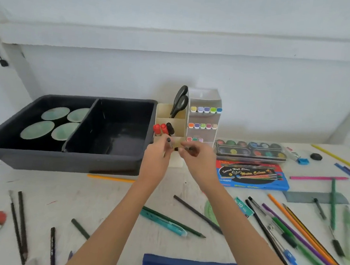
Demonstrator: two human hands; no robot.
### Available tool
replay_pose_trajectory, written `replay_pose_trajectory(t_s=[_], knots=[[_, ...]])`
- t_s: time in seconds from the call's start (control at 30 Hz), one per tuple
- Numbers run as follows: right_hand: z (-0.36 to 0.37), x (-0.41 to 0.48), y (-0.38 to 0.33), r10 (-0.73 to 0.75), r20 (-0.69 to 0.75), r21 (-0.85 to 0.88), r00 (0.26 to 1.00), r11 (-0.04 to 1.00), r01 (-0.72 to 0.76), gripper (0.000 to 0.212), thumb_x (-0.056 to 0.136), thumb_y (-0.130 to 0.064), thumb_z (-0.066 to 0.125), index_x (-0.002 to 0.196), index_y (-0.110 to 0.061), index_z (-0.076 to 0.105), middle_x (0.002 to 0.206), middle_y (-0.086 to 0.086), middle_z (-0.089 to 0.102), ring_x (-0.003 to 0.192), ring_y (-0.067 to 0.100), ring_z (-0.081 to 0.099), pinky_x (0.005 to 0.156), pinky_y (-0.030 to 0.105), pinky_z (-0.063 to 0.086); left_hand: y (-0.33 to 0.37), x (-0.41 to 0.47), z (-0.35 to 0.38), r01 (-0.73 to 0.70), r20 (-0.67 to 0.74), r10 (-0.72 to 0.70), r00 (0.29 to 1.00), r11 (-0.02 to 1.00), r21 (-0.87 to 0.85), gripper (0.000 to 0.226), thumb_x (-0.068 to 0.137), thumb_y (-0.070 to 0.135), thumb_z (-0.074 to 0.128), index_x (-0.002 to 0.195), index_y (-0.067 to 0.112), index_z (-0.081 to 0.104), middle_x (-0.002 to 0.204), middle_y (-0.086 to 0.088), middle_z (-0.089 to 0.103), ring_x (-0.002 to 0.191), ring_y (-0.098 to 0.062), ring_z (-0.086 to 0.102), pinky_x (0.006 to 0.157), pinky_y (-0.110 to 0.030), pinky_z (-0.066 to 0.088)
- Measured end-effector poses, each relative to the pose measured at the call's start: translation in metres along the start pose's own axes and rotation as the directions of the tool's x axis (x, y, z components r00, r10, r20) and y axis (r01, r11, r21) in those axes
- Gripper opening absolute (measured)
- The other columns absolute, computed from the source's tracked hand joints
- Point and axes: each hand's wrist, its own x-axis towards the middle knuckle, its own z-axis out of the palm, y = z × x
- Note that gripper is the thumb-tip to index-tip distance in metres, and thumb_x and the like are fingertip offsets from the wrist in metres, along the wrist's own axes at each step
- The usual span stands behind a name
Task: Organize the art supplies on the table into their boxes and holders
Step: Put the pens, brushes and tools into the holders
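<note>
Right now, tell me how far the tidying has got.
Done: scissors and markers stand in the holder; dishes lie in the tub. In hand: the left hand pinches a pen at the holder's front, the right hand close beside it, its hold unclear. Left: many pencils across the table.

An art and craft corner.
White bench (62, 195) against a plain white wall (183, 23), strewn with pencils (198, 214), a watercolour pan set (251, 149) and a marker holder (203, 118).

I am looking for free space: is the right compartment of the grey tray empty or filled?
Empty: the right compartment shows only bare dark floor; the four pale round dishes lie in the left compartment.
</note>
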Motion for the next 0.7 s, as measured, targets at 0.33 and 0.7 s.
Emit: replay_pose_trajectory(t_s=[0.33,0.7], knots=[[-0.012,-0.017,-0.008,-0.009,0.017,0.153,1.0,0.988,0.006,0.046,0.086,0.001,0.06,0.128,-0.017,0.054,0.108,-0.011,0.059,0.083,0.002,0.059,0.075,0.01,0.051,0.009,0.001,0.01,0.02,-0.01,-0.02,1.0,1.0,-0.001,0.062,0.088,0.014,0.063,0.142,0.016,0.032,0.135,-0.006,0.054,0.117,-0.024,0.055,0.101,-0.041,0.045],[-0.075,-0.067,0.027,0.185,-0.199,0.204,0.962,0.968,-0.144,0.037,0.08,0.008,0.048,0.093,-0.021,0.067,0.086,-0.001,0.069,0.071,0.02,0.064,0.062,0.025,0.054,0.064,-0.089,0.052,-0.26,-0.259,0.218,0.941,0.956,-0.138,0.037,0.083,-0.002,0.06,0.117,0.012,0.055,0.112,-0.001,0.057,0.107,-0.014,0.051,0.093,-0.03,0.041]])
